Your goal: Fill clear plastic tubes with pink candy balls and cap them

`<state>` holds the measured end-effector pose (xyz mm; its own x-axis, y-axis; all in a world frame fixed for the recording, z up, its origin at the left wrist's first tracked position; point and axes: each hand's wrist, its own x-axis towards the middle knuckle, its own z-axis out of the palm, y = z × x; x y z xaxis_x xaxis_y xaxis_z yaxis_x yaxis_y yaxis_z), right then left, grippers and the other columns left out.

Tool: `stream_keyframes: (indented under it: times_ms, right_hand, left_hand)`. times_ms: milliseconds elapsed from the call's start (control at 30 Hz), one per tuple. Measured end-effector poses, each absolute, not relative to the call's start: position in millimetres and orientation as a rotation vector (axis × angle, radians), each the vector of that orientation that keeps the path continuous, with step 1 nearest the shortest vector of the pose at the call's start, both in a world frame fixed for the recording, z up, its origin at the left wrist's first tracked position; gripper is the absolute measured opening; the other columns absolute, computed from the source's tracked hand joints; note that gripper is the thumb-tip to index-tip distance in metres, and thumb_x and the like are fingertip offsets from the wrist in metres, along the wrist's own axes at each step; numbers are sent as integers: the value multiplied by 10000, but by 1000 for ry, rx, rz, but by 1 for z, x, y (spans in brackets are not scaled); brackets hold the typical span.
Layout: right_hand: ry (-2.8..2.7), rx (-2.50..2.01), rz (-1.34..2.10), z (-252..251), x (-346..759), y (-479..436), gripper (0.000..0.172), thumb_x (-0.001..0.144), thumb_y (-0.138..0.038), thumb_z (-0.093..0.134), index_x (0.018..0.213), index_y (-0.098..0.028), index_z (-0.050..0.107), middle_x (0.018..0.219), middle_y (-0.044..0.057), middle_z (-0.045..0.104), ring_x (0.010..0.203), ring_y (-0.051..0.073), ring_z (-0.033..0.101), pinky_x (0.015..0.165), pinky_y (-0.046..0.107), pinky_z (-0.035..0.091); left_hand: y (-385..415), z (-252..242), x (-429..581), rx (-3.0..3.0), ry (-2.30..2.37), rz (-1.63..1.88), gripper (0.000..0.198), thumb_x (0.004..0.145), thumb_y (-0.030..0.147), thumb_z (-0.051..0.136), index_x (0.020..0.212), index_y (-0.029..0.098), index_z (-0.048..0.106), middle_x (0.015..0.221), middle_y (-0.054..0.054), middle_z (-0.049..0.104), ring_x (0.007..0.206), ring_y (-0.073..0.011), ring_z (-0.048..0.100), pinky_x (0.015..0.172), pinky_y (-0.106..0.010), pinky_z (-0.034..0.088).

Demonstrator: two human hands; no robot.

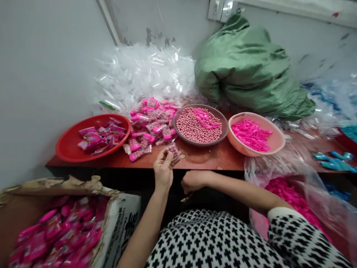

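Note:
My left hand (163, 169) pinches a clear packet of pink beads (173, 149) at the table's front edge. Just right of it and lower, my right hand (193, 181) is closed, its fingers curled; something thin and yellowish shows below it, and what the hand holds is hidden. A pile of bead-filled packets with pink caps (153, 121) lies behind my left hand. Beyond the hands sits a grey bowl (198, 143) of pink beads with a few bright pink pieces on top.
A red bowl (63, 145) of pink packets stands left, a pale pink bowl (276, 139) right. Clear bags (147, 70) and a green sack (248, 70) lie behind. A cardboard box (119, 223) is lower left, a plastic bag (312, 178) lower right.

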<state>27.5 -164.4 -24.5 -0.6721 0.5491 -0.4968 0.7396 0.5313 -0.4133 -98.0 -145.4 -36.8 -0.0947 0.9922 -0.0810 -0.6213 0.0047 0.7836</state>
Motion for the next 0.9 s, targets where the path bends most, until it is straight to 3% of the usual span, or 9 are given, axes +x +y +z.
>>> stream_keyframes:
  times_ms: [67,167,233,400,567,667,733,833,900]
  right_hand:
    - [2564,1364,-754,0,56,-147,217,887,-335,608,961,-157,708,901,65,721,788,173,658,711,257,452]
    - [2401,2188,-152,25,97,-100,283,963,-308,452,1063,-137,654,1052,132,694,955,231,651,793,299,459]
    - [2224,2386,59,27,116,-67,312,952,-314,476,1175,-127,586,1197,171,636,1070,272,624,853,336,471]
    - [2077,2356,-26,5,133,-14,428,920,-314,536,1297,-121,472,1293,200,579,1170,297,586,939,392,476]
    - [2220,2341,-131,1,151,-3,315,915,-210,496,1220,-147,544,1228,169,626,1169,296,582,990,449,447]
    - [2463,2554,-618,4,163,-4,307,858,-137,535,1165,-129,552,1074,133,669,1004,240,641,930,429,495]
    - [2552,2566,-1383,6,166,-11,312,831,-99,535,1141,-131,532,938,71,671,820,162,652,833,363,545]
    - [2382,2158,-2508,10,165,-35,237,813,-123,566,1044,-158,529,823,-1,636,668,90,612,737,285,566]
    - [2270,1939,-2795,13,166,-59,198,804,-197,630,981,-174,545,811,-11,624,664,84,604,725,277,568]
  left_hand:
    - [-152,-43,-100,587,799,1506,421,567,344,878,881,151,677,813,-20,706,691,-141,706,646,-241,604]
    - [-160,-49,-100,592,791,1479,424,560,350,879,878,147,685,821,-26,707,704,-133,701,648,-225,599]
    - [-165,-51,-96,632,795,1451,435,556,358,880,888,148,693,843,-30,709,713,-129,698,653,-221,598]
    - [-175,-54,-88,731,857,1359,481,577,394,864,957,147,702,921,-56,718,766,-147,701,690,-250,604]
    - [-178,-55,-82,768,918,1320,486,597,395,855,983,144,699,954,-69,723,777,-146,701,711,-256,605]
    - [-179,-57,-76,816,956,1300,481,613,395,847,995,145,697,994,-78,720,803,-151,701,721,-263,608]
    - [-181,-61,-71,825,974,1283,481,618,394,845,1005,148,696,1026,-85,718,830,-158,701,726,-267,611]
    - [-184,-67,-61,833,1008,1258,475,634,398,835,1017,153,697,1028,-89,722,846,-168,702,727,-282,617]
    - [-186,-70,-54,845,1029,1231,469,648,410,824,1018,150,700,1045,-101,721,864,-181,703,735,-298,620]
